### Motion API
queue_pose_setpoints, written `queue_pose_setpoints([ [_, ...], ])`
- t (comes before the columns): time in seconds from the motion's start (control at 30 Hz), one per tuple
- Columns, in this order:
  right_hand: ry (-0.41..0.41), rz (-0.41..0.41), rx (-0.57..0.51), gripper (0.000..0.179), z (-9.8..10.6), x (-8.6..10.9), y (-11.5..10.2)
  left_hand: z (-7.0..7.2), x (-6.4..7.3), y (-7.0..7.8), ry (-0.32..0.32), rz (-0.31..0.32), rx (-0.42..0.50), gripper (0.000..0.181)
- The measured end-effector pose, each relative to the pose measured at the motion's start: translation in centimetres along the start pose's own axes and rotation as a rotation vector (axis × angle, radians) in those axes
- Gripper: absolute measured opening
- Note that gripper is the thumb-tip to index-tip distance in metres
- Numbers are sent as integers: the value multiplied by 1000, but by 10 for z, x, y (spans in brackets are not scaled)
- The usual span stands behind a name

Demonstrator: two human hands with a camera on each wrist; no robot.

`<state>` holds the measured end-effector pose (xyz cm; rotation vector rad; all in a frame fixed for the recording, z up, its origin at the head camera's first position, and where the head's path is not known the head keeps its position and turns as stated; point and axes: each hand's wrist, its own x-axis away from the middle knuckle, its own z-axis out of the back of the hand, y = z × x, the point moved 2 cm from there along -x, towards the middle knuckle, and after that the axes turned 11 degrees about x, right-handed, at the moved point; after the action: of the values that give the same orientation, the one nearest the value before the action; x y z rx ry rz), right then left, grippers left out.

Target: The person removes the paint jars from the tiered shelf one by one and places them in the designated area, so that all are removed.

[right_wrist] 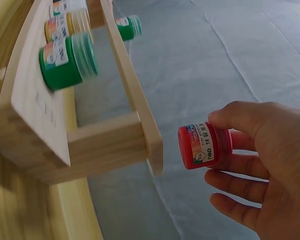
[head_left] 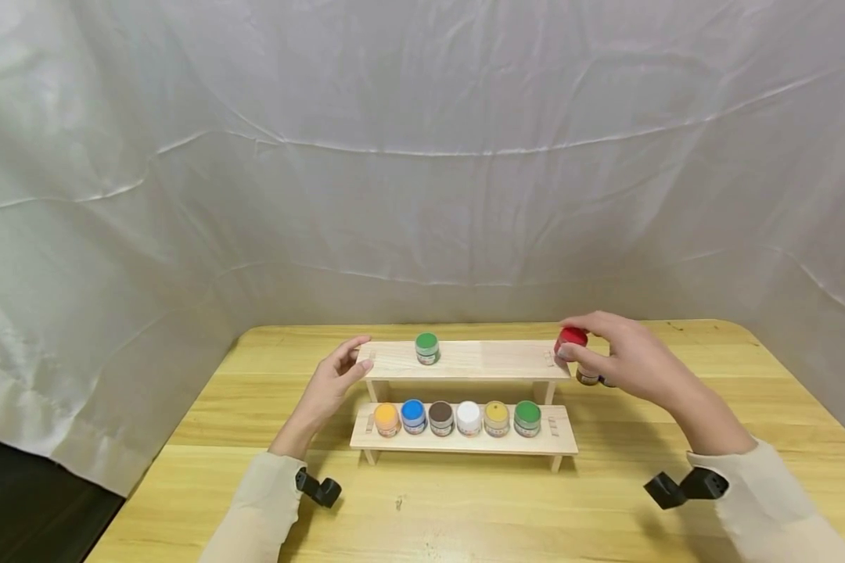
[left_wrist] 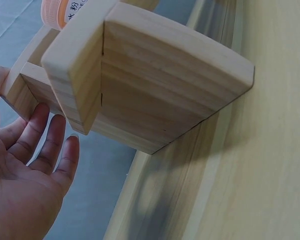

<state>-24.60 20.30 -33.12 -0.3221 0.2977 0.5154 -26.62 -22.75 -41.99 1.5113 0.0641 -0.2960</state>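
My right hand [head_left: 623,356] holds a red paint jar [right_wrist: 200,146] between thumb and fingers, just off the right end of the shelf's upper tier [head_left: 493,360]. In the right wrist view a gap shows between jar and shelf. At the upper tier's left end, my left hand [head_left: 331,379] grips the board edge with the thumb on top; the left wrist view shows its fingers [left_wrist: 54,142] below. One green-capped jar [head_left: 427,349] stands on that tier. Along the lower tier [head_left: 458,443] stand orange, blue, brown, white, yellow and green paint jars [head_left: 469,419].
Partly hidden behind my right hand, a dark jar [head_left: 587,377] and another beside it stand on the wooden table [head_left: 408,508]. A pale grey cloth [head_left: 422,195] hangs behind and around the table. Both wrists wear black camera mounts [head_left: 318,489].
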Motion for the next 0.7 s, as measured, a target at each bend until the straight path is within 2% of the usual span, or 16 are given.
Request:
queue_pose_setpoints([
  [0.1, 14, -13, 11, 43, 1, 4, 8, -1, 1, 3, -1, 4, -3, 48],
  [0.33, 37, -56, 84, 48, 3, 14, 24, -10, 9, 28, -6, 17, -25, 48],
  [0.63, 30, -90, 96, 47, 0, 26, 47, -10, 11, 30, -12, 11, -22, 49],
  [0.7, 41, -85, 99, 45, -2, 28, 52, -9, 9, 27, -11, 16, -26, 49],
])
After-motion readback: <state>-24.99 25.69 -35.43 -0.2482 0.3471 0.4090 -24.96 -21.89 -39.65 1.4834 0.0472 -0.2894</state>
